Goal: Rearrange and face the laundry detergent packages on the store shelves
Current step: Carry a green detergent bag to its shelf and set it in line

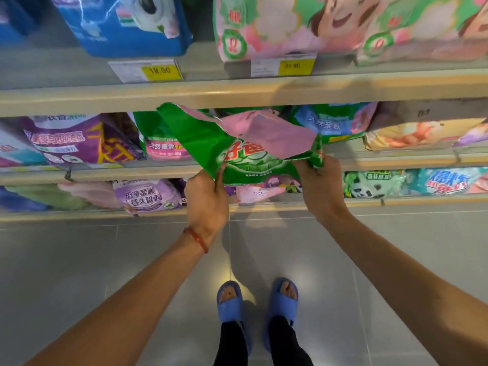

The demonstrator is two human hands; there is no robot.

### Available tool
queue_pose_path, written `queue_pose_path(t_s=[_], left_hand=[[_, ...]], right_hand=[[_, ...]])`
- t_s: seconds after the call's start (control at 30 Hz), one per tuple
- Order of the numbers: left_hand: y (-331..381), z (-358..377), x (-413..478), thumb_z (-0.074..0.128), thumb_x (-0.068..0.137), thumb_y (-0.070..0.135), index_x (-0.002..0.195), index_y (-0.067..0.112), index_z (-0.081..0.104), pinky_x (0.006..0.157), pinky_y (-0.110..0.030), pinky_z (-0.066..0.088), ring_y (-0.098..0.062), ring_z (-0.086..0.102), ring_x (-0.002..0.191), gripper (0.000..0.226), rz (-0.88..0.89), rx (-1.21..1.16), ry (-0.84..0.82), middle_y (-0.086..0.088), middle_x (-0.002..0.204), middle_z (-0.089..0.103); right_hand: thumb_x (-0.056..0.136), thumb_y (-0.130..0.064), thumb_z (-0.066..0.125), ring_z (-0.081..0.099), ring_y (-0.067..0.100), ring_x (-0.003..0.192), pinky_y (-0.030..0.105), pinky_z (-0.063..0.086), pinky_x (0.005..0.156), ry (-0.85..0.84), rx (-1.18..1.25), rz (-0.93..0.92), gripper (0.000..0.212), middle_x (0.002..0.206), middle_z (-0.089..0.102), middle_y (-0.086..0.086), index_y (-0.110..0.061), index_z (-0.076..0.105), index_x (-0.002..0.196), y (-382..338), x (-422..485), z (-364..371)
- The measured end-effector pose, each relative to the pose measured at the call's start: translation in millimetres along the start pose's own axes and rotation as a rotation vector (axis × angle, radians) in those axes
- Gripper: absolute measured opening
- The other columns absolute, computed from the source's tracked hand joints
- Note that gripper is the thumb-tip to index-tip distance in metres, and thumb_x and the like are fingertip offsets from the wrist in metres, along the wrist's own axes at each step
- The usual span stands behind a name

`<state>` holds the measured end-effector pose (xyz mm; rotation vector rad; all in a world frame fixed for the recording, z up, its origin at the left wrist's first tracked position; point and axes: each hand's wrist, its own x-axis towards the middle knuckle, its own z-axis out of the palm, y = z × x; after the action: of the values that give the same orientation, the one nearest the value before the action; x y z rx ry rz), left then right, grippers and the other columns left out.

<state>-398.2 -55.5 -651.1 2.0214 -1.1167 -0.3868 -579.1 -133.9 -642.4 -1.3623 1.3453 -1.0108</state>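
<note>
A green and pink detergent bag [237, 149] hangs in front of the middle shelf [158, 170], tilted with its top toward the shelf opening. My left hand [207, 199] pinches its lower left edge. My right hand [318, 178] grips its lower right corner. Behind it on the same shelf stand other green bags [335, 122] and a purple bag [79, 140]. The bag hides part of the row behind it.
The upper shelf [237, 91] carries a blue bag [124, 25], green-pink bags [290, 25] and yellow price tags [159, 70]. The bottom shelf [264, 207] holds a lilac bag [148, 196] and a panda-print bag [369, 183]. My feet in blue slippers [257, 302] stand on grey floor tiles.
</note>
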Motion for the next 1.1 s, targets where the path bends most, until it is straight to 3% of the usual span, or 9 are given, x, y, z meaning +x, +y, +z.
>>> queue_pose_path(t_s=[0.1, 0.27, 0.43, 0.57, 0.67, 0.83, 0.93, 1.0, 1.1], left_hand=[[-2, 6, 8, 0.061, 0.099, 0.002, 0.069, -0.014, 0.063, 0.044, -0.013, 0.030, -0.030, 0.048, 0.042, 0.034, 0.039, -0.003, 0.079, -0.015, 0.052, 0.050], [-20, 23, 32, 0.056, 0.100, 0.011, 0.061, -0.004, 0.056, 0.050, -0.028, 0.016, -0.038, 0.047, 0.041, 0.042, 0.099, 0.000, 0.147, -0.021, 0.047, 0.051], [-40, 41, 49, 0.054, 0.104, 0.015, 0.065, 0.009, 0.050, 0.039, -0.014, 0.021, -0.001, 0.030, 0.040, 0.039, 0.134, -0.046, 0.068, 0.012, 0.047, 0.032], [-58, 62, 69, 0.054, 0.100, 0.001, 0.067, 0.005, 0.049, 0.043, -0.018, 0.018, -0.023, 0.040, 0.047, 0.033, 0.120, -0.012, 0.033, -0.006, 0.055, 0.041], [-68, 78, 84, 0.053, 0.098, 0.006, 0.067, 0.010, 0.044, 0.054, -0.028, 0.020, -0.044, 0.053, 0.059, 0.033, 0.159, -0.049, 0.037, -0.029, 0.071, 0.053], [-74, 95, 101, 0.046, 0.083, 0.005, 0.055, 0.020, 0.026, 0.053, -0.034, 0.020, -0.036, 0.049, 0.052, 0.038, 0.142, -0.041, 0.064, -0.005, 0.054, 0.036], [-71, 100, 116, 0.053, 0.093, 0.005, 0.068, 0.011, 0.044, 0.051, -0.032, 0.023, -0.036, 0.054, 0.060, 0.028, 0.091, 0.003, 0.095, -0.015, 0.067, 0.055], [-61, 100, 131, 0.057, 0.098, 0.008, 0.084, 0.007, 0.062, 0.056, -0.035, 0.039, -0.035, 0.061, 0.070, 0.015, 0.042, -0.051, 0.095, -0.022, 0.084, 0.066], [-42, 98, 156, 0.066, 0.098, 0.009, 0.126, 0.000, 0.065, 0.095, -0.033, 0.052, -0.026, 0.068, 0.106, 0.030, -0.078, -0.468, 0.081, -0.008, 0.119, 0.068]], right_hand=[[0.083, -0.019, 0.061, 0.032, 0.007, 0.053, 0.031, 0.029, 0.053, 0.000, 0.015, -0.083, 0.032, 0.050, 0.043, -0.014, -0.020, 0.051, 0.053, 3, 14, 6], [0.083, 0.001, 0.059, 0.029, 0.015, 0.061, 0.039, 0.025, 0.053, 0.001, 0.020, -0.190, 0.023, 0.057, 0.040, 0.002, 0.004, 0.048, 0.063, 23, 33, 17], [0.081, 0.009, 0.057, 0.032, 0.017, 0.065, 0.048, 0.032, 0.049, -0.012, 0.017, -0.191, 0.017, 0.059, 0.043, 0.020, 0.007, 0.047, 0.067, 56, 59, 29], [0.087, 0.006, 0.056, 0.023, 0.006, 0.053, 0.027, 0.021, 0.048, 0.003, -0.005, -0.165, 0.041, 0.049, 0.033, -0.009, -0.012, 0.037, 0.056, 64, 75, 35], [0.090, 0.007, 0.055, 0.032, 0.015, 0.060, 0.031, 0.027, 0.056, -0.037, 0.037, -0.118, 0.022, 0.061, 0.044, 0.008, 0.008, 0.049, 0.069, 76, 99, 39], [0.092, -0.007, 0.064, 0.023, 0.005, 0.043, 0.029, 0.019, 0.051, 0.018, -0.042, -0.105, 0.040, 0.044, 0.035, -0.012, -0.016, 0.042, 0.060, 76, 123, 48], [0.091, -0.041, 0.075, 0.029, 0.016, 0.044, 0.033, 0.021, 0.050, 0.172, -0.234, -0.016, 0.061, 0.047, 0.032, -0.007, -0.020, 0.030, 0.054, 68, 133, 56], [0.086, -0.059, 0.072, 0.046, 0.026, 0.059, 0.033, 0.033, 0.059, 0.221, -0.295, -0.003, 0.057, 0.060, 0.049, 0.002, -0.015, 0.045, 0.062, 64, 146, 61], [0.082, -0.067, 0.071, 0.068, 0.031, 0.097, 0.034, 0.049, 0.078, 0.213, -0.329, -0.057, 0.059, 0.100, 0.074, 0.008, -0.012, 0.067, 0.104, 71, 163, 65]])
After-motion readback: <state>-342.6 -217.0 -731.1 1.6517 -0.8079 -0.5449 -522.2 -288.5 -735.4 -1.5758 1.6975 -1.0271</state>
